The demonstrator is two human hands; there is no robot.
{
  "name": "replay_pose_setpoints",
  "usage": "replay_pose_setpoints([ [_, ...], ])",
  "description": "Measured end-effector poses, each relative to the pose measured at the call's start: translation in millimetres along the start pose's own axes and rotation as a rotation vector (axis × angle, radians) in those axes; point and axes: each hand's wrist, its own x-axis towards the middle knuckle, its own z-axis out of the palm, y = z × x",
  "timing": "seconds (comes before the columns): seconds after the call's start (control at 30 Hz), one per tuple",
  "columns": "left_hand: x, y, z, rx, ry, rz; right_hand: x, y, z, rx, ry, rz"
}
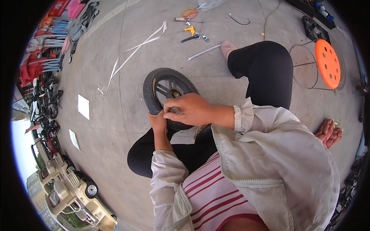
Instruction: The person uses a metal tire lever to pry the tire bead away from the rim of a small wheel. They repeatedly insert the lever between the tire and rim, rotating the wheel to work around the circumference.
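A black tyre on a spoked wheel (pixel 154 85) leans toward my crossed legs. My left hand (pixel 157 124) grips the tyre's near side from below. Over the wheel's lower part, my right hand (pixel 190 112) has its thumb and fingers closed on a small greyish thing, mostly hidden. On the concrete floor (pixel 115 154) beyond the wheel lie pliers with orange handles (pixel 189 14), a screwdriver (pixel 180 19), a yellow-handled tool (pixel 189 30), dark hand tools (pixel 192 37), a metal rod (pixel 204 52) and a white strap (pixel 129 52).
An orange stool (pixel 327 63) with wire legs stands right. A black case (pixel 314 29) is beyond it. White sheets (pixel 83 106) lie left, near parked scooters (pixel 50 100) and a beige vehicle (pixel 73 192). A reddish bundle (pixel 328 133) at far right is unclear.
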Motion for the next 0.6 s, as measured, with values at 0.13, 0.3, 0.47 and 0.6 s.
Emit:
replay_pose_setpoints([
  [0.13, 5.6, -9.6, -2.5, 0.038, 0.073, -0.034, 10.1, 8.6, -20.9, 0.107, 0.245, 0.099],
  [0.3, 3.1, 0.7, 3.8, 0.141, 0.129, -0.013, 19.3, 20.6, -50.1, 0.020, 0.402, 0.183],
  [0.47, 2.2, 1.4, 6.4, 0.209, 0.155, 0.003, 11.6, -8.8, -71.0, -0.163, 0.212, 0.143],
  [0.6, 12.3, -9.5, 8.9, 0.206, 0.102, 0.089, 5.7, -34.1, -67.6, 0.033, -0.034, 0.039],
])
